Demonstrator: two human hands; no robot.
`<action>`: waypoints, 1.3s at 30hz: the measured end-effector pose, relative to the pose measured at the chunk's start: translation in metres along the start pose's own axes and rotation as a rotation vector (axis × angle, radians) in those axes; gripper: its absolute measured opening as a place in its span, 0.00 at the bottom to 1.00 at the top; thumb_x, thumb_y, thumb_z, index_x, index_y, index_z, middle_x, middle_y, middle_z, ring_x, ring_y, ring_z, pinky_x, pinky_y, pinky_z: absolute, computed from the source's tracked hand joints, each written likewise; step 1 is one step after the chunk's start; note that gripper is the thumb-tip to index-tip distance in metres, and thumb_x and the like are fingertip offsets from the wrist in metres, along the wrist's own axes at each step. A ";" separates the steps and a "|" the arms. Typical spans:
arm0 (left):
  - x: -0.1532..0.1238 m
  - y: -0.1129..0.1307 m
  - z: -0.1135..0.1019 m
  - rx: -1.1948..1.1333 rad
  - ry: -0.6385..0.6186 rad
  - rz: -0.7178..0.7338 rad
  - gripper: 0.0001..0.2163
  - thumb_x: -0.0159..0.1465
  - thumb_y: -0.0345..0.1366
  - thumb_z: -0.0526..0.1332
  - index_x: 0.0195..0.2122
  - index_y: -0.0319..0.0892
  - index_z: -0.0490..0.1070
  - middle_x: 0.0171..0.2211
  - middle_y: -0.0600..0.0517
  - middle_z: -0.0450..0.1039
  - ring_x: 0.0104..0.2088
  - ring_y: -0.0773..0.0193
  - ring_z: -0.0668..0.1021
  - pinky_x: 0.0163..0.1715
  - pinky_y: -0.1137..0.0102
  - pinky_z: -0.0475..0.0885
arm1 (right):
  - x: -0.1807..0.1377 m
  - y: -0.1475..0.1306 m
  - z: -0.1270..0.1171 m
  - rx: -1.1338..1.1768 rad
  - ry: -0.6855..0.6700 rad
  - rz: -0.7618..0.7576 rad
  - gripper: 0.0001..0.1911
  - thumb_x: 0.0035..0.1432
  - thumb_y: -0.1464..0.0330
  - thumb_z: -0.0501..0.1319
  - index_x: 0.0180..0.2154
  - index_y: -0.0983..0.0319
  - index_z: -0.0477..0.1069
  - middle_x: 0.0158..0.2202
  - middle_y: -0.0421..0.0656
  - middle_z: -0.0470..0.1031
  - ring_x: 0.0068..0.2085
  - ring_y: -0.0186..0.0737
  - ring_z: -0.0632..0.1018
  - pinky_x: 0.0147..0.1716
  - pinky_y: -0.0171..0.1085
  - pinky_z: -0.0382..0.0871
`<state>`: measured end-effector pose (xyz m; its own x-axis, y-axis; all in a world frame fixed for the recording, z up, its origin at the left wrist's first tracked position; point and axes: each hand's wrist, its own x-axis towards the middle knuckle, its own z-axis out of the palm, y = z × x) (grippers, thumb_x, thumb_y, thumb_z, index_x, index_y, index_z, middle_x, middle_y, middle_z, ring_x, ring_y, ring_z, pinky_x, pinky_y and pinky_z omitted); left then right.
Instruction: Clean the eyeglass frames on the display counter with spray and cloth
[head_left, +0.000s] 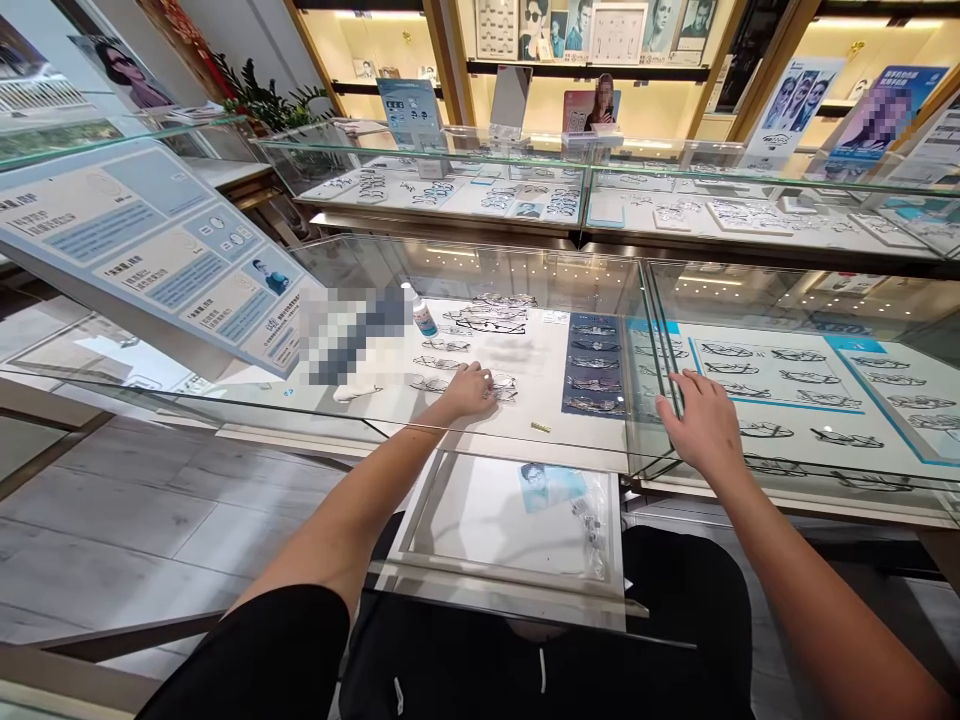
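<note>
My left hand [469, 389] reaches inside the glass display case [525, 455] and rests on the white shelf among pairs of glasses [504, 386], fingers bent over one frame; whether it grips it I cannot make out. My right hand [701, 420] lies flat on top of the glass counter near the seam between two cases, fingers stretched out, holding nothing. More glasses [491, 315] lie in rows farther back on the shelf. A dark blue tray [594, 365] with several frames sits between my hands.
A small spray bottle [422, 310] stands at the back of the shelf, a small brass piece [540, 427] near the front. A slanted information board [150, 250] fills the left. A pulled-out drawer [510, 520] lies below. Further showcases [585, 190] stand behind.
</note>
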<state>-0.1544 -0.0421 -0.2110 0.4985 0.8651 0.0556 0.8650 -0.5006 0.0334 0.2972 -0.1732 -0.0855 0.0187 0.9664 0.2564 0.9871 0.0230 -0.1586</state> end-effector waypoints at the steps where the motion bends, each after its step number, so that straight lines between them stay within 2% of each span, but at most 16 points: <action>1: 0.001 -0.001 -0.001 -0.002 0.004 -0.005 0.12 0.62 0.43 0.60 0.36 0.41 0.79 0.43 0.41 0.80 0.48 0.45 0.73 0.50 0.52 0.62 | 0.000 0.000 0.000 0.002 0.002 -0.002 0.28 0.71 0.56 0.52 0.64 0.65 0.70 0.67 0.55 0.70 0.66 0.61 0.68 0.64 0.56 0.64; 10: 0.021 -0.010 -0.001 -0.005 -0.005 -0.033 0.16 0.61 0.47 0.60 0.39 0.41 0.81 0.49 0.40 0.81 0.51 0.41 0.71 0.51 0.49 0.61 | -0.001 -0.002 -0.001 0.001 -0.002 0.004 0.28 0.72 0.56 0.51 0.64 0.64 0.69 0.67 0.54 0.70 0.67 0.60 0.67 0.63 0.56 0.65; 15: 0.031 -0.013 0.005 -0.018 -0.034 -0.054 0.19 0.59 0.50 0.60 0.39 0.41 0.82 0.50 0.41 0.81 0.51 0.40 0.71 0.51 0.49 0.61 | 0.000 -0.002 0.000 0.009 0.015 0.000 0.28 0.72 0.55 0.50 0.64 0.64 0.70 0.67 0.55 0.70 0.66 0.60 0.68 0.62 0.56 0.65; 20: 0.035 -0.013 0.008 -0.018 -0.044 -0.067 0.18 0.58 0.48 0.60 0.40 0.42 0.83 0.49 0.41 0.82 0.51 0.39 0.72 0.53 0.48 0.61 | 0.001 -0.002 0.001 0.011 0.016 0.006 0.28 0.72 0.55 0.50 0.63 0.65 0.70 0.67 0.55 0.70 0.66 0.60 0.68 0.62 0.56 0.65; 26: 0.031 -0.001 -0.012 0.008 -0.040 -0.084 0.16 0.59 0.43 0.60 0.41 0.40 0.81 0.49 0.36 0.79 0.52 0.38 0.72 0.52 0.48 0.63 | 0.000 -0.003 -0.001 0.010 0.007 0.014 0.28 0.72 0.55 0.49 0.63 0.63 0.70 0.67 0.54 0.70 0.66 0.60 0.68 0.61 0.56 0.65; 30: 0.017 0.025 -0.032 0.032 -0.059 -0.082 0.13 0.62 0.37 0.59 0.40 0.36 0.79 0.49 0.30 0.76 0.53 0.37 0.73 0.52 0.48 0.63 | 0.000 -0.002 0.000 0.018 0.019 0.001 0.28 0.71 0.55 0.50 0.63 0.63 0.70 0.66 0.55 0.70 0.65 0.61 0.68 0.60 0.56 0.65; 32: 0.000 0.049 -0.045 0.025 -0.116 -0.055 0.09 0.61 0.35 0.61 0.36 0.37 0.79 0.43 0.33 0.78 0.48 0.40 0.76 0.49 0.51 0.66 | 0.000 -0.001 0.001 0.017 0.024 -0.003 0.28 0.71 0.55 0.50 0.63 0.63 0.70 0.66 0.55 0.70 0.65 0.61 0.68 0.60 0.56 0.64; 35: -0.040 0.096 -0.078 -0.077 -0.313 0.055 0.03 0.56 0.35 0.65 0.27 0.43 0.74 0.26 0.48 0.76 0.30 0.56 0.76 0.34 0.63 0.67 | 0.001 0.000 0.003 0.017 0.020 -0.003 0.28 0.71 0.55 0.50 0.63 0.63 0.69 0.66 0.55 0.70 0.65 0.62 0.68 0.60 0.56 0.64; 36: -0.055 0.113 -0.094 -0.237 -0.493 0.174 0.03 0.56 0.34 0.65 0.27 0.44 0.73 0.25 0.52 0.75 0.26 0.60 0.74 0.30 0.66 0.65 | 0.001 0.000 0.003 0.016 0.014 -0.002 0.28 0.71 0.55 0.50 0.63 0.63 0.69 0.66 0.55 0.70 0.65 0.62 0.68 0.60 0.57 0.64; 37: -0.070 0.131 -0.112 -0.404 -0.622 0.273 0.03 0.56 0.33 0.66 0.27 0.45 0.72 0.25 0.54 0.76 0.24 0.63 0.72 0.27 0.68 0.63 | 0.000 0.000 0.002 0.016 0.008 -0.001 0.28 0.71 0.55 0.50 0.63 0.63 0.69 0.66 0.55 0.70 0.65 0.62 0.68 0.60 0.57 0.64; 38: -0.083 0.147 -0.131 -0.530 -0.670 0.355 0.05 0.56 0.33 0.66 0.27 0.46 0.70 0.25 0.56 0.75 0.24 0.65 0.71 0.25 0.68 0.61 | 0.000 0.000 0.002 0.015 0.003 -0.001 0.29 0.71 0.55 0.50 0.64 0.64 0.69 0.67 0.56 0.70 0.65 0.62 0.68 0.60 0.57 0.64; 39: -0.093 0.161 -0.151 -0.610 -0.645 0.415 0.07 0.59 0.32 0.64 0.26 0.46 0.67 0.23 0.57 0.72 0.22 0.66 0.68 0.24 0.68 0.59 | 0.000 0.000 0.001 0.014 0.000 -0.002 0.29 0.71 0.55 0.50 0.64 0.64 0.69 0.67 0.56 0.70 0.65 0.62 0.68 0.61 0.57 0.64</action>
<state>-0.0698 -0.2078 -0.0597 0.8488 0.3773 -0.3703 0.5267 -0.5423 0.6546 0.2966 -0.1728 -0.0869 0.0170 0.9663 0.2567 0.9848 0.0281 -0.1711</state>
